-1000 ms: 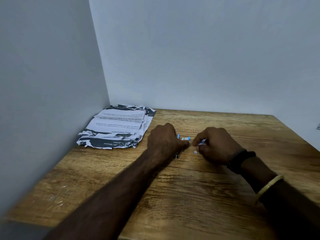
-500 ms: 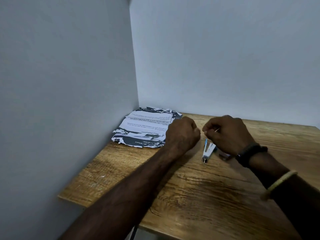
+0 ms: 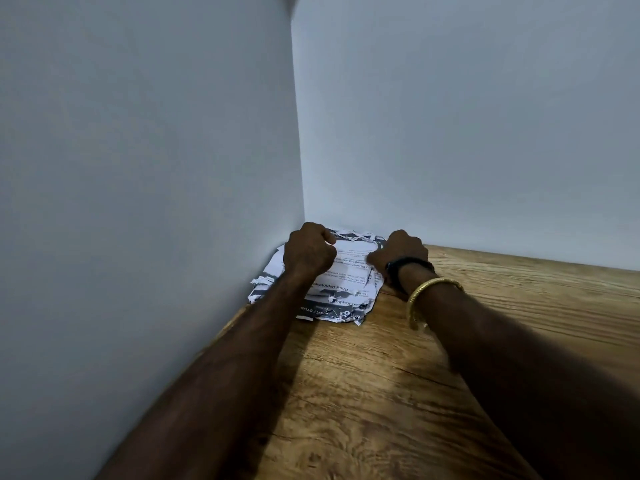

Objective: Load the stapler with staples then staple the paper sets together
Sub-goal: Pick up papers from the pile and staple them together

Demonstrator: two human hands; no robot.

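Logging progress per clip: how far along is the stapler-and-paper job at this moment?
Done: nothing can be confirmed; no stapler shows, so loading is unverifiable. In hand: the left hand and right hand, fingers curled, are at the paper stack in the corner of the table; whether they grip sheets is unclear. Left: the sheets lie loose, ragged, so stapling seems not yet done.

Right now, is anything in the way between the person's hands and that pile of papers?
Nothing visible is. The left hand and right hand are both over the pile of papers in the corner of the table, fingers curled; whether they grip a sheet cannot be told. No stapler is in view.
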